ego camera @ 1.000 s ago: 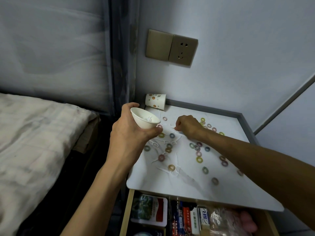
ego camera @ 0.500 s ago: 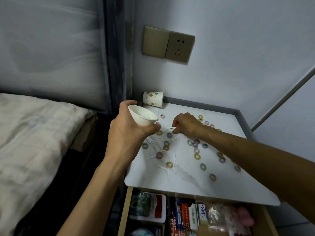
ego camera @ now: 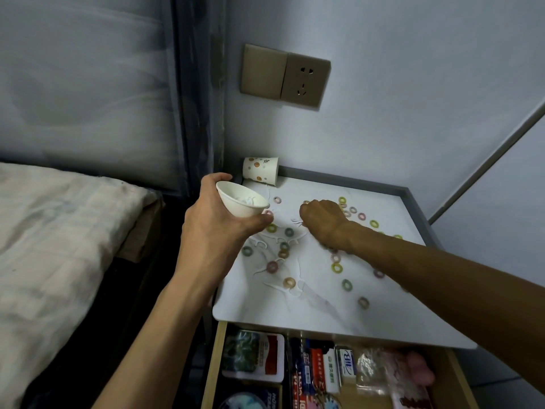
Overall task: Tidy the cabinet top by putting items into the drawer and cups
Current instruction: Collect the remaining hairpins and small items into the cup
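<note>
Left hand (ego camera: 213,234) grips white cup (ego camera: 242,202); right hand (ego camera: 322,222) pinches floss pick (ego camera: 296,222)

Plain cup (ego camera: 241,202): white. Dotted cup (ego camera: 261,172) at table (ego camera: 265,308) back corner: white, spotted orange and green. Rings (ego camera: 289,282) on white table: pink, green, yellow, blue.

Left hand (ego camera: 218,231) grips a small white paper cup (ego camera: 241,202), tilted, with white bits inside, at the white cabinet top's (ego camera: 324,323) left edge. Right hand (ego camera: 321,222) is knuckles-up, fingers curled, pinching a thin white plastic pick (ego camera: 296,222) on the surface. Small coloured rings (ego camera: 289,282) lie scattered around. A dotted paper cup (ego camera: 261,172) lies on its side in the back corner. Below, the wooden drawer (ego camera: 211,364) is open, packed with packets.
</note>
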The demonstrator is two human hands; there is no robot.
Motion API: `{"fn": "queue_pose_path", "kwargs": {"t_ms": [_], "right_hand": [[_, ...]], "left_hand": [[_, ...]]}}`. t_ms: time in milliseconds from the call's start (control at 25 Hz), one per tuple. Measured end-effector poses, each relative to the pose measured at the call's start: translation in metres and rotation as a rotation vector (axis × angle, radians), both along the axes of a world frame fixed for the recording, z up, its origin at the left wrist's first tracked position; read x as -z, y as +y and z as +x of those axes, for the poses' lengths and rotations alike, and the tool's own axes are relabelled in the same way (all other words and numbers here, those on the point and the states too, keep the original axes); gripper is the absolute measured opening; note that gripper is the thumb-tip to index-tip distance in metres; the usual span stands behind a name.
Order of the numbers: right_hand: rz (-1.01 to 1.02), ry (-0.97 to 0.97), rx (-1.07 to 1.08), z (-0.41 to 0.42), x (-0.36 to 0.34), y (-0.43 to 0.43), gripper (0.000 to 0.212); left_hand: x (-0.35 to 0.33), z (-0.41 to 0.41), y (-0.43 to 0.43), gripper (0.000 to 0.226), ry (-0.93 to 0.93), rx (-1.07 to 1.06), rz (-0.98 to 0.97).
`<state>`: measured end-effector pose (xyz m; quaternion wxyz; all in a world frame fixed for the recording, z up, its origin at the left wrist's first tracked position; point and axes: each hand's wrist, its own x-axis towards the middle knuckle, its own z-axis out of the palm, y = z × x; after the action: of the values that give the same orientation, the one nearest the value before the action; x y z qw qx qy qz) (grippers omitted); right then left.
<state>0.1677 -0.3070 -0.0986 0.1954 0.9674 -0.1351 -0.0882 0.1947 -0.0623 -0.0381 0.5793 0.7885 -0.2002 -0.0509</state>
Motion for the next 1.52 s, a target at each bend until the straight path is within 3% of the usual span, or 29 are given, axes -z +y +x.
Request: {"fn": "queue_pose_path", "kwargs": {"t_ms": [120,320,560,680,840,1200,1440,1520], "right_hand": [[0.169,-0.134,0.112,-0.002,-0.001,-0.013,0.018],[0.693,-0.496,0.333,-0.015,-0.006,-0.027,0.009],[1.063,-0.732,0.505,-0.032,-0.007,-0.028,0.021],[1.248,-0.839,0.511,-0.037,-0.017,-0.027,0.017],[1.380,-0.800,0.402,-0.036,-0.039,-0.023,0.015],[1.133,-0.599,0.339,-0.039,-0.046,-0.023,0.024],[1.200,-0.671,0.353,-0.043,-0.044,-0.024,0.023],[1.046,-0.616,0.229,-0.042,-0.060,-0.016,0.032]], "left_hand": [[0.000,0.001,0.001,0.079,-0.005,0.001,-0.010],[0.001,-0.001,-0.003,0.078,-0.010,0.014,-0.018],[0.000,-0.006,-0.007,0.078,0.007,0.029,-0.039],[-0.001,-0.009,-0.010,0.077,0.010,0.041,-0.030],[0.000,-0.010,-0.013,0.078,0.010,0.049,-0.014],[0.002,-0.014,-0.022,0.079,0.027,0.051,0.002],[0.005,-0.015,-0.025,0.081,0.024,0.073,0.041],[0.006,-0.014,-0.024,0.081,0.023,0.081,0.054]]}}
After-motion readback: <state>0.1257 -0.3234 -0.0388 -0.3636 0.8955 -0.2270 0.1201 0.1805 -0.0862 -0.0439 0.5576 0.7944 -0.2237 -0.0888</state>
